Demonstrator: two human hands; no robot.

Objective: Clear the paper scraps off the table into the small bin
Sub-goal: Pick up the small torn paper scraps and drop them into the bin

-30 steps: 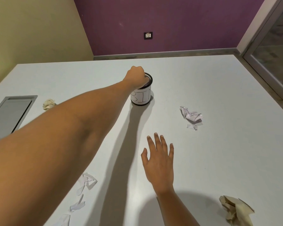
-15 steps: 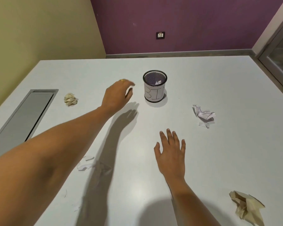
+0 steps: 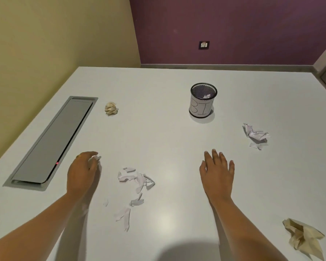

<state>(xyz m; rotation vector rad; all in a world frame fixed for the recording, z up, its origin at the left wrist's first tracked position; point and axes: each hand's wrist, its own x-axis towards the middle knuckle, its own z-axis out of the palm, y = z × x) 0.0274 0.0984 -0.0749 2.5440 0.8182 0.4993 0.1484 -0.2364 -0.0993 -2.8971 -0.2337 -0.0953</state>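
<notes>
**Scrap clearance: left hand at the torn white pieces**

Nearest the person, a crumpled beige paper sheet (image 3: 303, 239) lies at the right front of the table. The torn white paper scraps (image 3: 135, 180) form a loose scatter between the two hands. Its long axis runs from the front strips away toward the far edge.

This scatter lies just to the right of the left hand (image 3: 82, 172) and well apart from the right hand (image 3: 217, 174), so the left hand is the nearer one. The left fingers curve down over a small white scrap (image 3: 94, 158) at their tips. Whether they pinch it cannot be told, as the hand is blurred. The right hand is flat, with its fingers straight, spread and holding nothing.

Farther out lie a crumpled white paper wad (image 3: 255, 135) on the right and a beige paper ball (image 3: 111, 108) on the left. The small black mesh bin (image 3: 203, 100) stands upright beyond the right hand and shows one white piece inside.

The white table (image 3: 167, 147) is smooth and matte, with a grey recessed hatch (image 3: 51, 142) at its left. Behind it a yellow wall (image 3: 45, 44) meets a purple wall (image 3: 233, 25) carrying a wall socket (image 3: 204, 45).
</notes>
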